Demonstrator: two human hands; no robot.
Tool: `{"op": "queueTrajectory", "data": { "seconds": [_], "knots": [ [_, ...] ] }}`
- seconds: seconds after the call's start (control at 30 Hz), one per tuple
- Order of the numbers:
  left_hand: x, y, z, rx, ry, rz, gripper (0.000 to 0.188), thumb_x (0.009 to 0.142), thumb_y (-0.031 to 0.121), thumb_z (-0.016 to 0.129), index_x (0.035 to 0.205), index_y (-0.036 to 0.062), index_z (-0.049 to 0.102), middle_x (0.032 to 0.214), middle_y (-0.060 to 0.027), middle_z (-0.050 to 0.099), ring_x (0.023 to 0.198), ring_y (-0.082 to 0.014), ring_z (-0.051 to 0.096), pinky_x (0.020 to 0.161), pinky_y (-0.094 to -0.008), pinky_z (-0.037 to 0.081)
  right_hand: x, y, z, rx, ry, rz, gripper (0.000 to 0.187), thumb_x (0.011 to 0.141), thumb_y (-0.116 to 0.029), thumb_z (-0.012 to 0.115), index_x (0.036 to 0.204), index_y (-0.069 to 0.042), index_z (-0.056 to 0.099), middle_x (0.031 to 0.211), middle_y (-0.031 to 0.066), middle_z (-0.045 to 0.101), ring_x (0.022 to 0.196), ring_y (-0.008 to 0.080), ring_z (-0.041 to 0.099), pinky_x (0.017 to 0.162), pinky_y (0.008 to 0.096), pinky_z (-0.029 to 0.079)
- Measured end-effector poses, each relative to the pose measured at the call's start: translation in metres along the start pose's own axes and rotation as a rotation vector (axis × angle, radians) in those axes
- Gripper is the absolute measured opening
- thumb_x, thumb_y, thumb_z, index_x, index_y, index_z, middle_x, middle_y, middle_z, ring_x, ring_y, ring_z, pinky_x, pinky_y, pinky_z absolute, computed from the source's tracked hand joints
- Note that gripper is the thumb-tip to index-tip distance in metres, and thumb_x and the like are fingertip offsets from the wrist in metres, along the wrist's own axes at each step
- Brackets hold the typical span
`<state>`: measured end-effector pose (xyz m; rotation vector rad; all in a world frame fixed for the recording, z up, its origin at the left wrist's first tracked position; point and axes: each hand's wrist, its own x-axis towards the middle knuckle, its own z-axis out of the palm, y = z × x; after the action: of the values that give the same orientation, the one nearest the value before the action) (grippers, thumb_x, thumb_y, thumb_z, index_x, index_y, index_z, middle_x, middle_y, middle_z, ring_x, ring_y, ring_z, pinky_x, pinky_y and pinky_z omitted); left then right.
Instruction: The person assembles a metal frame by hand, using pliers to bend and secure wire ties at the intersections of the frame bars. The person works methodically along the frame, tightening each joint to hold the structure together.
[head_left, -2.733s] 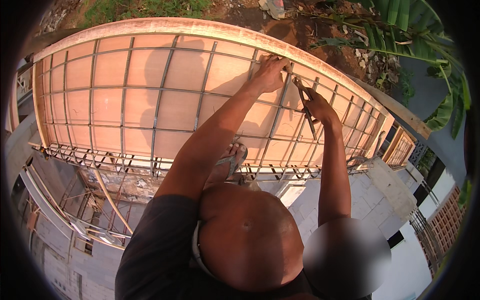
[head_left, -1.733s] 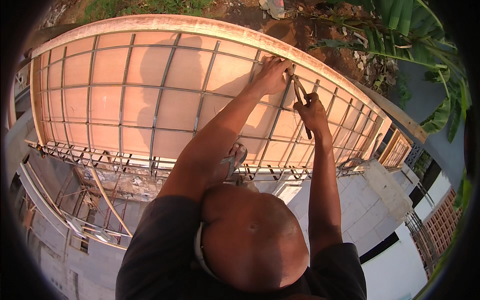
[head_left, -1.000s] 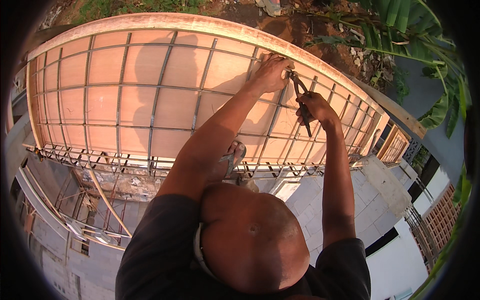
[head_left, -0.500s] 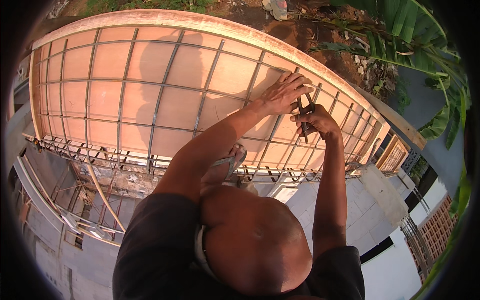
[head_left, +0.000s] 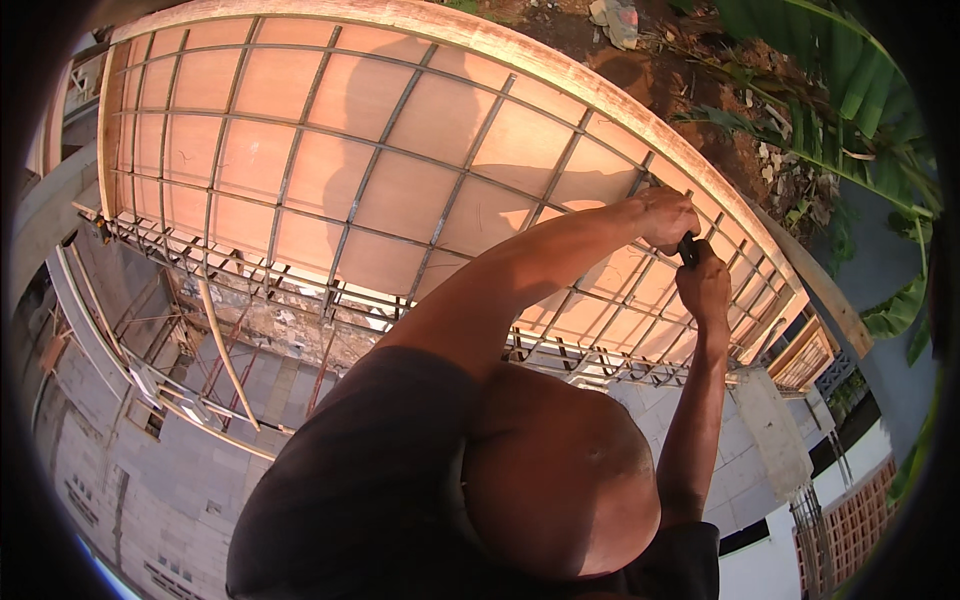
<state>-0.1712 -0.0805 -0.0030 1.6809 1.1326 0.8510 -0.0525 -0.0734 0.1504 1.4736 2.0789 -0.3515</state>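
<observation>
My right hand [head_left: 705,282] is closed around a pair of dark pincers [head_left: 687,250], mostly hidden by the fingers. Just beyond it, my left hand [head_left: 667,216] has its fingers curled in close to the tool, over the right part of a steel rebar grid [head_left: 378,146]. Whatever the left fingers grip is too small or hidden to make out. The grid's bars cross above a reddish plywood panel [head_left: 300,235], and thin bits of wire lie on the panel.
A pale timber edge [head_left: 520,48] borders the panel on the far side. Along its near side run more reinforcing bars [head_left: 250,277], above a lower level of grey block walls [head_left: 290,385]. Banana leaves [head_left: 850,80] hang at the far right over bare soil.
Both hands have moved right along the grid with the pincers. My left fingers, spread over the tool before, are now curled in. The view has shifted too.
</observation>
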Motion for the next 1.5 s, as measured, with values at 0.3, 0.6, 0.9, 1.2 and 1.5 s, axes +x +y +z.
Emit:
{"op": "queueTrajectory", "data": {
  "seconds": [0.3, 0.6, 0.9, 1.2, 1.5],
  "knots": [
    [-0.016, -0.008, 0.019, 0.139, 0.312, 0.047, 0.015, 0.076, 0.026, 0.076, 0.082, 0.0129, 0.08, 0.087, -0.0134, 0.078, 0.088, -0.035, 0.076, 0.086, -0.0512, 0.057, -0.006, -0.029, 0.003, -0.257, 0.08, 0.019, 0.026, 0.101, -0.023, 0.061, 0.106, -0.004, 0.077, 0.105, 0.0279, 0.079, 0.095, 0.0445, 0.079, 0.078, 0.0538, 0.062],
    [-0.011, -0.001, 0.01, 0.231, 0.073, 0.069, 0.023, 0.084, 0.025, 0.069, 0.08, 0.005, 0.081, 0.081, -0.0216, 0.077, 0.084, -0.0392, 0.077, 0.081, -0.0513, 0.057, 0.016, 0.053, 0.068, -0.207, 0.156, -0.584, 0.011, 0.09, -0.008, 0.063, 0.08, -0.003, 0.068, 0.083, 0.0237, 0.072, 0.075, 0.0417, 0.071, 0.062, 0.0534, 0.056],
    [-0.114, 0.038, 0.0, 0.193, -0.192, 0.132, 0.025, 0.067, 0.007, 0.078, 0.09, 0.0009, 0.073, 0.075, -0.0195, 0.072, 0.083, -0.0423, 0.074, 0.076, -0.0533, 0.056, -0.105, -0.035, 0.121, 0.363, 0.167, 0.101, 0.018, 0.099, -0.02, 0.061, 0.091, -0.006, 0.069, 0.087, 0.0268, 0.074, 0.079, 0.0489, 0.073, 0.07, 0.0557, 0.056],
    [-0.213, 0.071, -0.052, -0.211, -0.585, -0.31, 0.027, 0.089, 0.023, 0.076, 0.104, 0.0002, 0.078, 0.093, -0.0186, 0.079, 0.089, -0.0364, 0.077, 0.078, -0.0472, 0.059, -0.194, -0.042, 0.148, 0.615, -0.055, -0.01, 0.016, 0.09, -0.014, 0.07, 0.104, -0.008, 0.073, 0.087, 0.0215, 0.075, 0.084, 0.0437, 0.074, 0.075, 0.0496, 0.057],
    [-0.244, 0.131, -0.023, -0.09, -0.514, -0.285, 0.02, 0.092, 0.018, 0.076, 0.102, 0.0034, 0.082, 0.094, -0.0133, 0.08, 0.083, -0.0258, 0.076, 0.076, -0.0404, 0.058, -0.247, -0.004, 0.166, 0.767, -0.005, -0.129, 0.022, 0.086, -0.016, 0.082, 0.106, -0.009, 0.076, 0.087, 0.016, 0.076, 0.08, 0.0343, 0.075, 0.075, 0.0423, 0.058]
  ]
}}
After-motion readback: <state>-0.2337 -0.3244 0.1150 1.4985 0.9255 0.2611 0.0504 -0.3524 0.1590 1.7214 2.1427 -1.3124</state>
